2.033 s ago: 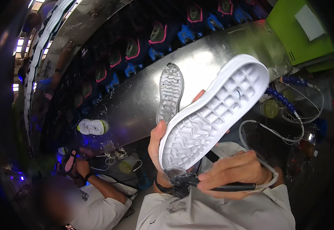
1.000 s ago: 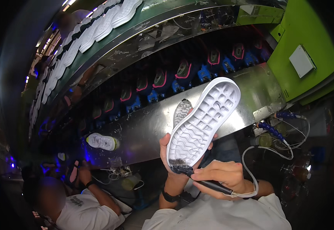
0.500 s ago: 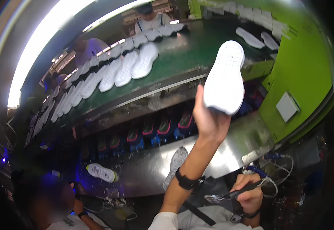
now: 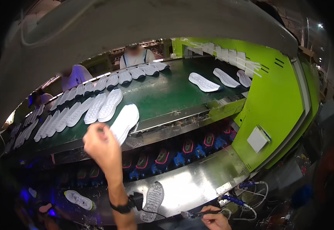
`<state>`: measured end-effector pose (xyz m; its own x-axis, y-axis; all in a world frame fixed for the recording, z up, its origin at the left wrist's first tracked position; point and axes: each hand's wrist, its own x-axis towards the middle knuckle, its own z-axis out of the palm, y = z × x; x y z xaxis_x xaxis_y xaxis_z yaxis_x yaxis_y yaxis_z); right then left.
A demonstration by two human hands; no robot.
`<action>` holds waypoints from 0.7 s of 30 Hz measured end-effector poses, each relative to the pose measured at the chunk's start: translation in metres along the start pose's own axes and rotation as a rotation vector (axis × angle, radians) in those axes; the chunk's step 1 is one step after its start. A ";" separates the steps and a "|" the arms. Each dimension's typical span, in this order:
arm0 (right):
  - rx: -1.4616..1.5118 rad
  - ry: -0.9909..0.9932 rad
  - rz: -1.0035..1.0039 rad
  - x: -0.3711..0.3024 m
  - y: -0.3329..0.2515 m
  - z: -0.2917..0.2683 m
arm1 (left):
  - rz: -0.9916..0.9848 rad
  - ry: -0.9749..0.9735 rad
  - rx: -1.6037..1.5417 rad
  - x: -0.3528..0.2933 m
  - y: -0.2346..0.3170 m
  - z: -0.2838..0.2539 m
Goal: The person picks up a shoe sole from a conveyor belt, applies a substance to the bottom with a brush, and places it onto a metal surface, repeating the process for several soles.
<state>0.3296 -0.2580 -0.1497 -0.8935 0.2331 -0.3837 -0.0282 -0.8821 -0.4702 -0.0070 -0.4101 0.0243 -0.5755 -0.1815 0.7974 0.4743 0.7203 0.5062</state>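
Note:
My left hand (image 4: 104, 149), a dark band on its wrist, is closed at the near edge of the green belt. Its fingers grip the lower end of a bright white shoe sole (image 4: 125, 122), which tilts over the belt's edge. Where the fingertips meet the sole is partly hidden. Beside it, a row of white soles (image 4: 110, 105) lies on the belt. Low in the picture, my right hand (image 4: 215, 219) is closed round the dark handle of a brush (image 4: 192, 215), its bristles pointing left. A grey patterned sole (image 4: 152, 201) rests on the metal ledge between my arms.
The green belt (image 4: 163, 96) carries a second row of soles (image 4: 124, 76) and several single soles (image 4: 204, 82) by the green machine housing (image 4: 278, 111). Dark pink-trimmed shoes (image 4: 162, 156) stand beneath. Another sole (image 4: 78, 199) lies on the ledge (image 4: 190, 180). A person (image 4: 136, 57) is opposite.
My left hand has moved left with the white sole, from held up high to the belt's near edge. My right hand still holds the brush, lower in view. The whole view has shifted.

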 end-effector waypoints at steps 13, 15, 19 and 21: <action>-0.525 0.068 -0.383 0.019 0.014 0.010 | -1.673 -1.360 -1.344 -0.286 -0.064 -0.145; -0.889 -0.010 -0.610 0.017 0.019 0.020 | -1.594 -1.204 -1.260 -0.295 -0.065 -0.169; -1.230 -0.253 -0.858 0.047 0.020 0.081 | -1.597 -1.033 -1.182 -0.289 -0.065 -0.187; -1.275 -0.292 -0.858 0.064 0.034 0.098 | -1.489 -1.049 -1.427 -0.287 -0.060 -0.189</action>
<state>0.2273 -0.3134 -0.1121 -0.8670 0.2476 0.4325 -0.3067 0.4188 -0.8547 0.2555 -0.5275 -0.1732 -0.6460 0.6720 -0.3620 -0.7232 -0.3870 0.5721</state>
